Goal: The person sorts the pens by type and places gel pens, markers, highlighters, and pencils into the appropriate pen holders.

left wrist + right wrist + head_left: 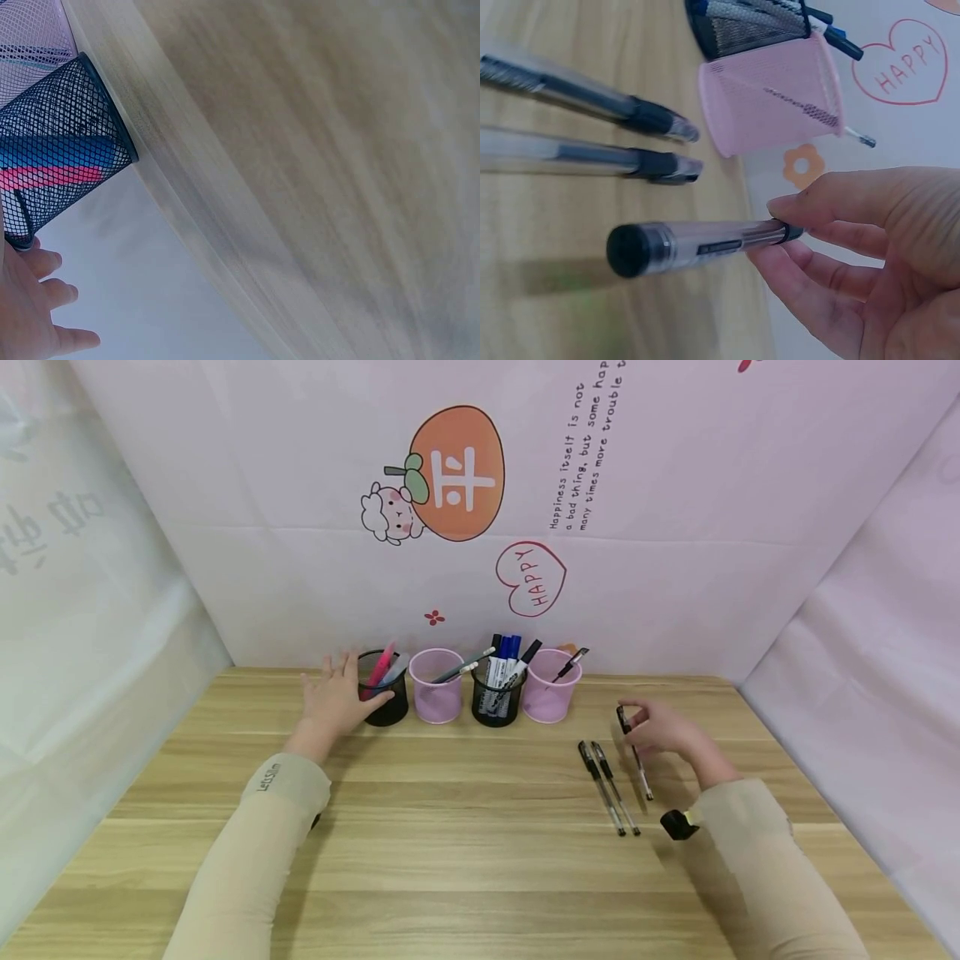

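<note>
My right hand [660,727] pinches a clear-barrelled gel pen [705,246] near its black grip, between thumb and fingers. The pen is tilted, its black end toward the right wrist camera. Two similar gel pens [600,785] lie side by side on the table to its left. My left hand [333,697] is at the leftmost black mesh cup [387,710], its thumb across the cup's front and its other fingers spread beside it. That cup holds a pink highlighter [381,664] and a bluish one. In the left wrist view, fingertips reach the cup's rim.
Right of that cup stand a pink mesh cup [437,703] with pencils, a black mesh cup [495,714] with several markers, and a pink mesh cup [547,700] with one gel pen. A printed white cloth [300,593] rises behind the wooden table [450,843].
</note>
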A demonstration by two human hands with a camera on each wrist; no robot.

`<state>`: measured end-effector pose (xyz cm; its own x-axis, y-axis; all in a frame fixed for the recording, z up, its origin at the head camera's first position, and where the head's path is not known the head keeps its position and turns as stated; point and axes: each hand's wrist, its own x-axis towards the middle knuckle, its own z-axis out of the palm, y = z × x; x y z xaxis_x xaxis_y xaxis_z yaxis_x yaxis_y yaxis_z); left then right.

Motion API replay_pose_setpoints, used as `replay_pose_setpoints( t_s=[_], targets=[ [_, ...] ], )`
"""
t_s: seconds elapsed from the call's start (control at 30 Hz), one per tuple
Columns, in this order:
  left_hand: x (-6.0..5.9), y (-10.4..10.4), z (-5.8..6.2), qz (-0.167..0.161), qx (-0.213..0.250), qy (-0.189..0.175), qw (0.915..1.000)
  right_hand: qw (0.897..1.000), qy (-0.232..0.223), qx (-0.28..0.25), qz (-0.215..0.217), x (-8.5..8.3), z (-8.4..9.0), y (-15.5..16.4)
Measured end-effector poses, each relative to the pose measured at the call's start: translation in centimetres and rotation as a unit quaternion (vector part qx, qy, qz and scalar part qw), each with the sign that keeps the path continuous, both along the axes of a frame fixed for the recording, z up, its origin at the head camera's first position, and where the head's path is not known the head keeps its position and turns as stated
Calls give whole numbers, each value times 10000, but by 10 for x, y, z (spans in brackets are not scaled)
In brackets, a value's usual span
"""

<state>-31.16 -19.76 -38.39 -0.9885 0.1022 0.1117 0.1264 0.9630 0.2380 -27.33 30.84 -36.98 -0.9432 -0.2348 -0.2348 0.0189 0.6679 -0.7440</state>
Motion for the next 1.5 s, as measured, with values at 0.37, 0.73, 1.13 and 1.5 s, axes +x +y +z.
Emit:
replay_pose_setpoints(
  t_s=[0.37,0.73,1.13,1.5],
  targets=[
    [0,0,0,-23,-60,-32,10000,9994,105,-328,-21,-2,20,-7],
    [0,-1,0,-21,-86,12,10000,9972,495,-558,-92,-8,30,-19],
    [0,0,0,-28,-75,-1,10000,9891,904,-1046,-505,-14,36,-29],
    [1,0,0,-14,-58,-4,10000,9688,1245,-1852,-1074,-22,34,-39]
  ],
)
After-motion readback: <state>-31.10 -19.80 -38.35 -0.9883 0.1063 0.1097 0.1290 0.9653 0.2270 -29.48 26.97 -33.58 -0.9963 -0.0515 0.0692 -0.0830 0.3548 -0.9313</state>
